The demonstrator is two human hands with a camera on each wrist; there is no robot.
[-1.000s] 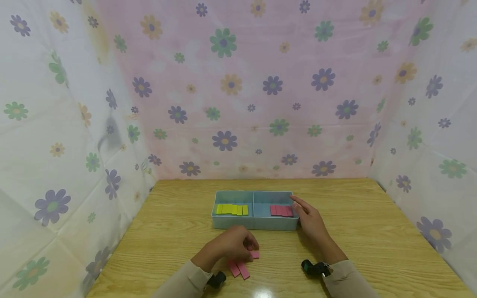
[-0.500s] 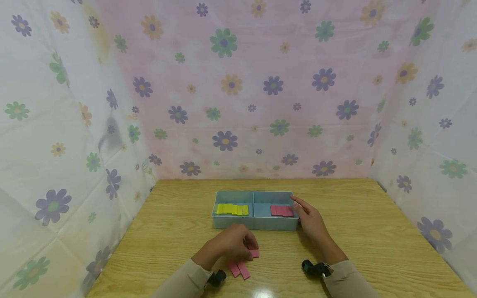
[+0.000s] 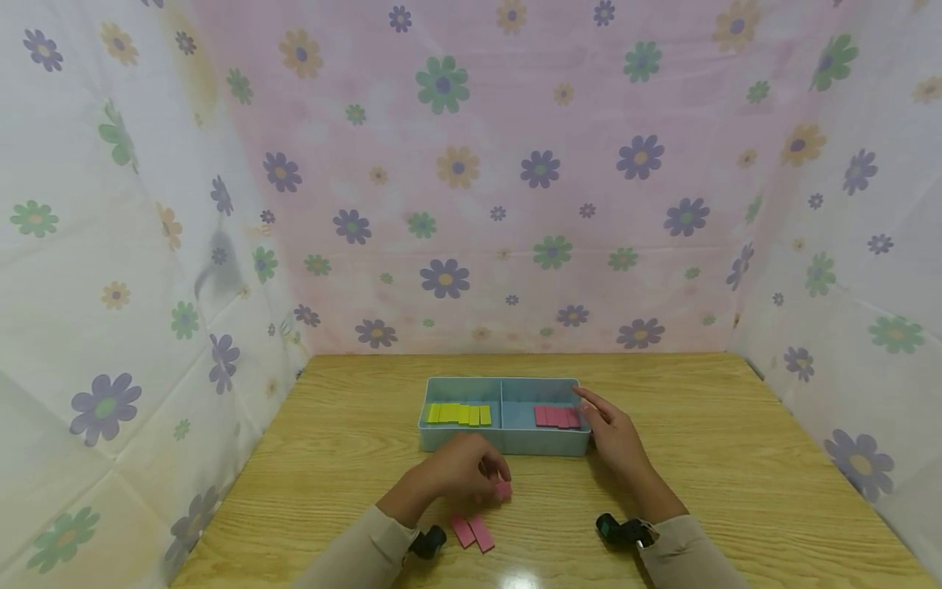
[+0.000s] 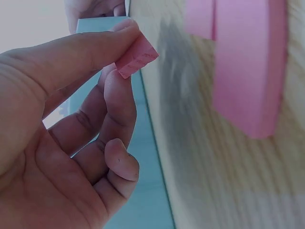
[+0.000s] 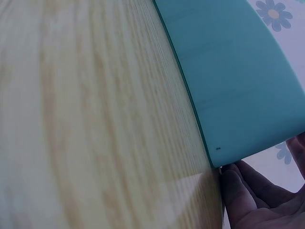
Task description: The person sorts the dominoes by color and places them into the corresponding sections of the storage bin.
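Between thumb and fingertips, my left hand pinches a small pink tile, raised in front of the box. The left wrist view shows the end of this pink tile past the thumb. Two pink tiles lie on the table below that hand. My right hand touches the right end of a light blue box, index finger and thumb at the rim. In the right wrist view, other fingers meet the box's bottom corner. Yellow tiles lie in the left compartment, several pink tiles in the right.
A divider splits the box into two compartments. The box stands on a wooden table. Flower-patterned cloth hangs behind the table and at both sides.
My left hand has lifted the pink tile off the table and moved slightly up toward the box. The right hand and box have stayed in place.
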